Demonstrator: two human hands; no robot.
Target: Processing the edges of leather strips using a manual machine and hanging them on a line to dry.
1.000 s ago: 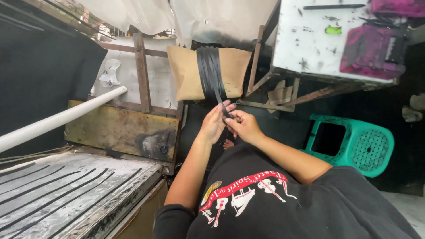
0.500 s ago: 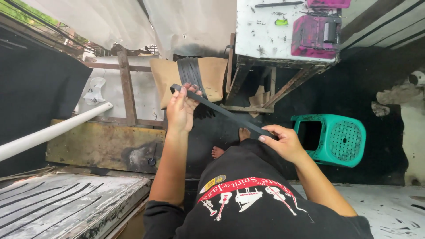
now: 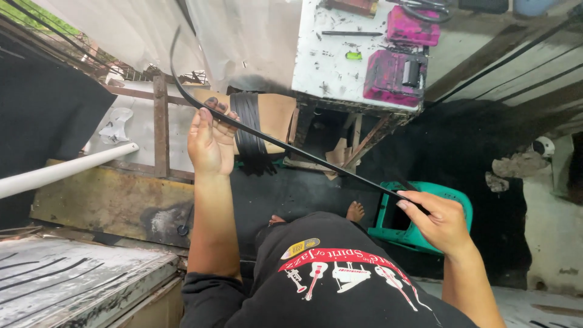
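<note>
Strip [image 3: 291,149] runs taut from ten to four o'clock, my left hand [image 3: 209,143] and right hand [image 3: 440,222] clamped on it, keeping it straight.

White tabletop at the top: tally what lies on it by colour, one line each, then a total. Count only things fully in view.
Pink: 2, a box and a larger block
Green: 1, a small piece
Black: 1, a thin stick
Total: 4
All lie on the tabletop; things cut by the top edge are left out.
</note>
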